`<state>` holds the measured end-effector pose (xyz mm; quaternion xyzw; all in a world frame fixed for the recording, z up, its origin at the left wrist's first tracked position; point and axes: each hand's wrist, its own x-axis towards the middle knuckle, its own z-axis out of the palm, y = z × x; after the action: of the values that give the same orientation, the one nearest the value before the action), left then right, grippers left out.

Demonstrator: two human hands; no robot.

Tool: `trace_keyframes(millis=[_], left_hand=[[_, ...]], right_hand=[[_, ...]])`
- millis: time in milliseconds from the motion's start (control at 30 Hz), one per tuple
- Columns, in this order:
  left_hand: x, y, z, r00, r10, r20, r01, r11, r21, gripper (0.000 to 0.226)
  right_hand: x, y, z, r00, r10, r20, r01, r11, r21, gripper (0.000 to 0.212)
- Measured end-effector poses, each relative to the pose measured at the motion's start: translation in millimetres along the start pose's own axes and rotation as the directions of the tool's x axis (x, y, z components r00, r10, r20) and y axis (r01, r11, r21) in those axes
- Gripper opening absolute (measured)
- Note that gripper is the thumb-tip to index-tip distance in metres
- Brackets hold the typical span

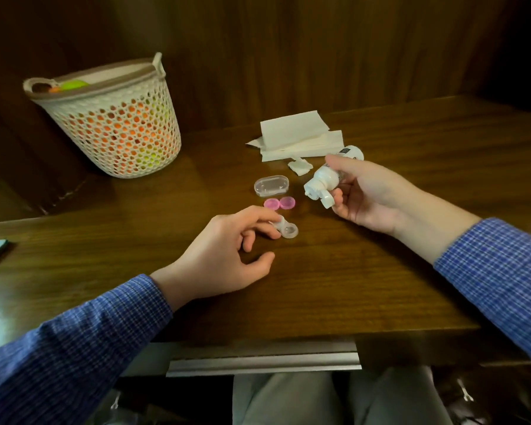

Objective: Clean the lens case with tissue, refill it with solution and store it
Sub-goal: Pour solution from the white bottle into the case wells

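Two hands are at work over the wooden table (380, 286), each with a separate duty. The left hand (227, 256) rests low on the surface, its fingertips curled onto the clear lens case (285, 230) and pinning it flat, apparently so the wells stay level and still for filling; one well shows clear of the fingers, the other is partly covered. The right hand (368, 197) is wrapped around the solution bottle (325, 179), which is tipped nozzle-down toward the case with its flip cap hanging open, though the nozzle is apart from the case and not yet over a well. Both pink caps (279, 203) lie side by side just beyond the case, off and out of the pouring path. A clear oblong box (271, 185) sits behind them, likely the storage container. The folded tissue stack (298, 136) and a crumpled tissue scrap (299, 167) lie farther back, suggesting wiping is done. Judged stage: refilling about to begin. Open tabletop lies in front of both hands; the near table edge is well clear of the case. A perforated basket (117, 124) stands well apart at the left rear.
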<state>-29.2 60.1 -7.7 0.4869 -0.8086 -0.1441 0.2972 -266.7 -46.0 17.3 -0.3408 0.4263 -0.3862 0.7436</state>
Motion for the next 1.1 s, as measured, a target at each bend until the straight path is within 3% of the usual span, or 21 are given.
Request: trace_keyframes(millis=[200,267,367,433,633,1100], left_hand=[[4,3,3,0.988,0.113,-0.105,-0.102,0.989,0.104,0.048],[12,3,3,0.991,0.063,-0.122,-0.045,0.989,0.139,0.053],[27,1,4,0.995,-0.099,-0.026,0.100,0.993,0.068,0.068],[35,-3,5,0.991,-0.126,0.036,0.124,0.991,0.048,0.071],[44,-14,7,0.994,-0.098,0.046,0.100,0.994,-0.049,0.062],[42,-22,6,0.999,-0.049,-0.001,0.049,0.995,-0.091,0.060]], right_hand=[[-1,-5,-14,1.000,-0.015,0.003,0.015,1.000,0.023,0.039],[-2,-5,-14,1.000,-0.019,0.017,0.019,1.000,0.004,0.041],[-3,-3,-12,0.999,-0.014,0.034,0.015,0.999,-0.035,0.043],[-3,-2,-10,0.999,-0.015,0.044,0.018,0.998,-0.060,0.042],[-1,1,-6,0.996,-0.040,0.074,0.051,0.986,-0.156,0.031],[8,16,16,0.979,-0.203,0.007,0.189,0.901,-0.391,0.033]])
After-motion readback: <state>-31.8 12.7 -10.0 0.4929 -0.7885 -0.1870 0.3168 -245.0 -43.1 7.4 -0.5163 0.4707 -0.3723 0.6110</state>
